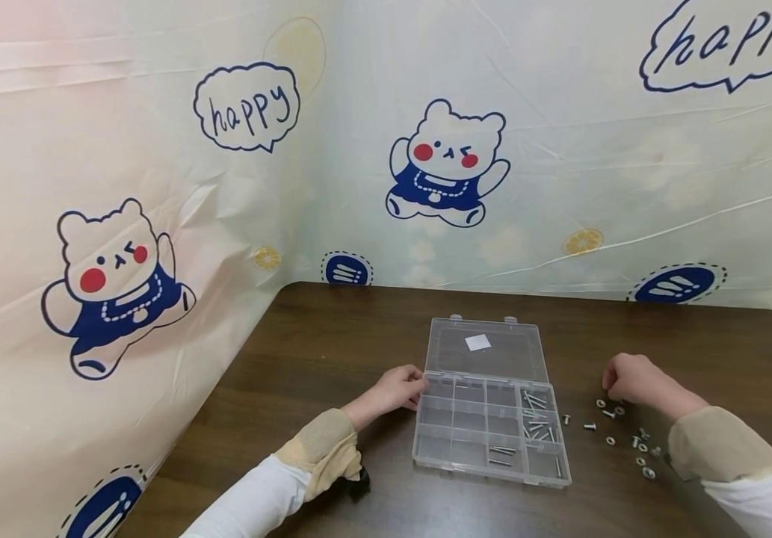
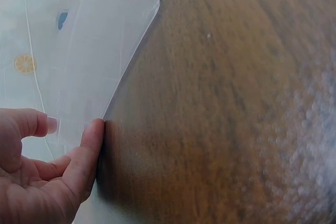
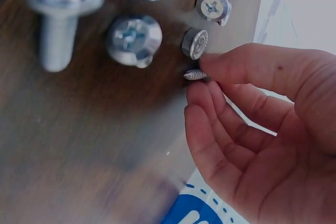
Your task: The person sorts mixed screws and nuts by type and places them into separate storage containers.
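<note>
A clear plastic compartment box [image 1: 438, 447] lies on the table with its lid [image 1: 513, 351] folded back. My left hand [image 1: 397, 388] grips the box's left side, thumb at the top edge and fingers against the wall, as the left wrist view shows. To the right of the box, my right hand [image 1: 637, 382] is low over the table. Between its thumb and fingertips it pinches a small pointed screw [image 3: 195, 75], whose threaded tip sticks out; its head is hidden. Screws [image 1: 537, 431] lie in the right column, and several long ones [image 1: 501, 450] in a front compartment.
Loose short screws [image 1: 590, 427] and small round metal pieces [image 1: 649, 473] are scattered right of the box on the brown table [image 1: 332, 336]. A printed cloth [image 1: 560, 164] hangs behind and along the left. A white label [image 1: 477, 342] is on the lid.
</note>
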Demonstrator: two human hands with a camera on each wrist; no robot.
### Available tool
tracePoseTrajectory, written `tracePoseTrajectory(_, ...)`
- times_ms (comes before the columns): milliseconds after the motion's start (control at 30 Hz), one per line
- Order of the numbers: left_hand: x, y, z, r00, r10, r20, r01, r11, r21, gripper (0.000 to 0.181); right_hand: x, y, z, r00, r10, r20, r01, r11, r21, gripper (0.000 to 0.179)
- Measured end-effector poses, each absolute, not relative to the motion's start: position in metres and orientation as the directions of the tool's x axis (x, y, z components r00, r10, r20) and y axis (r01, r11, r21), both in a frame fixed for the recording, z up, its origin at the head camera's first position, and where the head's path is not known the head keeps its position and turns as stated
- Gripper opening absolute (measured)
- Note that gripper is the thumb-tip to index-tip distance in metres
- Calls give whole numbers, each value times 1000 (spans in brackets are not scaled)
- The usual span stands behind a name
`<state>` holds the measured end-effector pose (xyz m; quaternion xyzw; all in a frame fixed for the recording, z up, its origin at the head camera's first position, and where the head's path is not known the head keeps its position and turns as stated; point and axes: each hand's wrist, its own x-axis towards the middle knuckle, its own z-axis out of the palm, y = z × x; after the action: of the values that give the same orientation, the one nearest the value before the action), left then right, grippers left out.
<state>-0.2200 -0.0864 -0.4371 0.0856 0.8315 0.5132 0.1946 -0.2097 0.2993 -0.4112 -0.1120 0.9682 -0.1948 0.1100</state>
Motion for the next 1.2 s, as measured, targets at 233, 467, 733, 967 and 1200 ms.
tracePoseTrajectory(233, -220, -86, -439, -911, 341, -233, -60, 449, 891, 21, -209, 297, -408, -953, -229, -199, -134, 907, -399, 5)
tracePoseTrajectory(467, -220, -86, -439, -912, 339, -230, -62, 440, 896, 20, -204, 296, -401, -970, -201, -140, -131, 908, -397, 6)
tracePoseTrajectory(733, -219, -85, -439, -913, 336, -231, -65, 439, 896, 21, -197, 292, -394, -979, -204, -16, -182, 904, -388, 6)
tracePoseTrajectory(967, -209, -84, -419, -911, 347, -223, -55, 434, 899, 19, -192, 284, -387, -976, -206, 69, -217, 894, -392, 7)
tracePoseTrajectory(1200, -198, -82, -398, -912, 356, -204, -34, 430, 902, 17, -186, 272, -379, -951, -238, 196, -296, 884, -362, 8)
